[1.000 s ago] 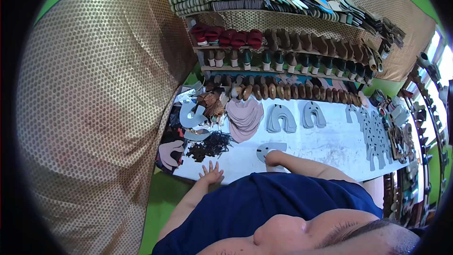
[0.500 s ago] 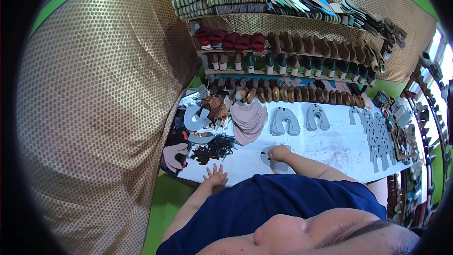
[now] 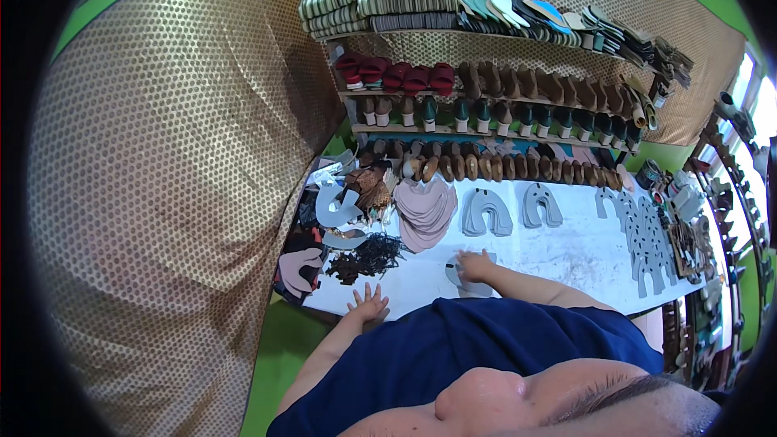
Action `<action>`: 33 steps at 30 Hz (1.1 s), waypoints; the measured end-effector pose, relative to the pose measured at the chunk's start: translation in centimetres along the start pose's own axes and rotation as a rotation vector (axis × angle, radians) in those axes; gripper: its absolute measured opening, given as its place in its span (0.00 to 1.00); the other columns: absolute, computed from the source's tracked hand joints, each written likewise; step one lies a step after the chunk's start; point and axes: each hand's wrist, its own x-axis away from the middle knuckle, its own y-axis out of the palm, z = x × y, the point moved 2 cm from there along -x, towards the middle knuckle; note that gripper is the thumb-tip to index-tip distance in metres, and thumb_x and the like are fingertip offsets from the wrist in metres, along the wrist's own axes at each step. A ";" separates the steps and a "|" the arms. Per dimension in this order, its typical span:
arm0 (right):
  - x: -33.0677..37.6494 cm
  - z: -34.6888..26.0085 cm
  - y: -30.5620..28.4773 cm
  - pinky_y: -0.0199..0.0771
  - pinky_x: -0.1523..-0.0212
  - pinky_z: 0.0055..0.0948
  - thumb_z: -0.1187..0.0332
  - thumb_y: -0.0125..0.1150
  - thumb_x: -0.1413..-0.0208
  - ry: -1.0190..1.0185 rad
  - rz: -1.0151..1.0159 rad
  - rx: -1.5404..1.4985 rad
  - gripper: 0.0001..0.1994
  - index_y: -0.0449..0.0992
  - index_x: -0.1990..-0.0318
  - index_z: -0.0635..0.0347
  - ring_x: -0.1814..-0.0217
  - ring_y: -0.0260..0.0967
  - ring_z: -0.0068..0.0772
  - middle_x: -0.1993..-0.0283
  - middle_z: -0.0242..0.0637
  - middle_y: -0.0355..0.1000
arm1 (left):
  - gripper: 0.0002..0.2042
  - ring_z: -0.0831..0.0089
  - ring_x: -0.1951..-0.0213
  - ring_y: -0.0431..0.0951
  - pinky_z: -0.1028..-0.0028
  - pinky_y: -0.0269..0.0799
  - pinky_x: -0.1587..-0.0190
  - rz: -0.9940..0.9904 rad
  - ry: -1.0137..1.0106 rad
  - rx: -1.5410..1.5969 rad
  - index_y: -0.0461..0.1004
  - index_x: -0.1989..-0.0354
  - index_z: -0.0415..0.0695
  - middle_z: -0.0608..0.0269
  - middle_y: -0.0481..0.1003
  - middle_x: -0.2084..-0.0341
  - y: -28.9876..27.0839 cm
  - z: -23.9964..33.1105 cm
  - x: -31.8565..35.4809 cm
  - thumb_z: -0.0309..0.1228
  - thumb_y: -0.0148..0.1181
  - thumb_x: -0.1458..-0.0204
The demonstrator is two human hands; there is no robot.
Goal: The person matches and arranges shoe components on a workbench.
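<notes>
Right hand [image 3: 476, 266] lies over the grey curved piece [image 3: 459, 278] near the front of the worktop [image 3: 425, 285], fingers partly extended; I cannot tell whether they grip it. Left hand [image 3: 370, 305] is spread wide and appears empty at the worktop's front edge. I note two risks: sideways pressure from the right hand could shift or crease the flat piece, and a forward sweep of the left could scatter the loose black strips [image 3: 377, 254].

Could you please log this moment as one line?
left hand: open, near table edge; right hand: over curved grey piece, grip unclear; nearby: black strips, pink stack
</notes>
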 end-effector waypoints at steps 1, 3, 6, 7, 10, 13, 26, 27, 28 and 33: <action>0.5 0.4 0.0 0.65 0.39 0.51 0.51 0.57 0.47 -0.022 0.381 0.016 0.32 0.69 0.39 0.61 0.37 0.67 0.51 0.36 0.45 0.68 | 0.39 0.39 0.28 0.19 0.28 0.29 0.36 0.000 0.002 0.000 0.29 0.26 0.69 0.66 0.19 0.26 0.0 0.0 0.0 0.66 0.34 0.41; -1.4 3.5 3.0 0.64 0.38 0.49 0.51 0.58 0.48 -0.104 0.153 0.032 0.33 0.68 0.37 0.59 0.35 0.64 0.51 0.34 0.45 0.65 | 0.39 0.39 0.28 0.19 0.28 0.29 0.37 0.000 0.008 -0.030 0.29 0.26 0.69 0.66 0.19 0.26 -0.1 0.2 0.1 0.65 0.34 0.41; -3.2 3.2 0.8 0.62 0.35 0.45 0.49 0.59 0.49 -0.048 -0.403 0.023 0.35 0.66 0.34 0.56 0.31 0.60 0.51 0.30 0.45 0.60 | 0.39 0.38 0.28 0.19 0.28 0.29 0.37 -0.016 0.011 -0.022 0.29 0.26 0.68 0.65 0.19 0.26 -0.5 0.6 0.2 0.65 0.35 0.41; -2.9 2.2 -1.0 0.60 0.33 0.44 0.49 0.60 0.50 0.083 -0.734 0.012 0.36 0.65 0.34 0.55 0.30 0.58 0.51 0.30 0.46 0.59 | 0.39 0.38 0.28 0.19 0.28 0.29 0.37 -0.010 0.005 -0.019 0.29 0.26 0.68 0.65 0.19 0.26 0.1 -0.4 -1.0 0.65 0.35 0.41; -1.1 0.1 -0.8 0.63 0.35 0.43 0.50 0.59 0.49 -0.089 -0.627 0.169 0.33 0.68 0.36 0.54 0.33 0.61 0.53 0.32 0.47 0.62 | 0.40 0.38 0.28 0.18 0.28 0.29 0.37 0.019 0.088 -0.180 0.29 0.26 0.68 0.65 0.19 0.26 2.8 -2.7 -4.0 0.66 0.35 0.42; -1.4 0.3 -0.7 0.60 0.34 0.43 0.51 0.58 0.47 -0.104 -0.725 0.163 0.34 0.64 0.33 0.50 0.31 0.59 0.54 0.30 0.45 0.59 | 0.41 0.38 0.28 0.18 0.28 0.29 0.37 -0.005 0.029 -0.107 0.28 0.26 0.68 0.64 0.19 0.26 0.5 -0.5 -1.1 0.67 0.36 0.42; -1.2 0.7 -2.1 0.67 0.39 0.39 0.48 0.56 0.47 -0.006 -0.517 -0.165 0.31 0.71 0.38 0.54 0.33 0.61 0.52 0.32 0.44 0.64 | 0.40 0.38 0.28 0.18 0.28 0.29 0.36 -0.014 0.002 -0.056 0.29 0.26 0.68 0.66 0.18 0.26 0.4 -0.6 -1.5 0.66 0.35 0.42; -1.5 1.5 1.2 0.68 0.41 0.41 0.49 0.58 0.49 -0.020 -0.284 -0.092 0.29 0.74 0.44 0.57 0.36 0.64 0.50 0.35 0.45 0.66 | 0.40 0.38 0.28 0.18 0.28 0.29 0.36 -0.007 0.004 -0.028 0.29 0.26 0.68 0.66 0.18 0.26 0.5 -0.5 -1.2 0.66 0.35 0.42; -1.9 1.6 3.0 0.70 0.42 0.43 0.51 0.60 0.52 -0.041 -0.053 -0.015 0.26 0.78 0.49 0.60 0.39 0.68 0.49 0.37 0.45 0.68 | 0.40 0.38 0.28 0.18 0.28 0.29 0.36 -0.014 -0.001 -0.022 0.29 0.26 0.68 0.66 0.18 0.26 0.8 -0.6 -1.1 0.66 0.35 0.42; 0.8 -1.7 -3.4 0.64 0.36 0.48 0.45 0.59 0.50 0.160 -0.465 -0.033 0.33 0.73 0.41 0.58 0.32 0.61 0.50 0.34 0.46 0.64 | 0.40 0.39 0.28 0.17 0.27 0.28 0.37 -0.033 0.013 -0.008 0.29 0.26 0.69 0.67 0.18 0.26 0.4 -0.4 -1.3 0.67 0.35 0.42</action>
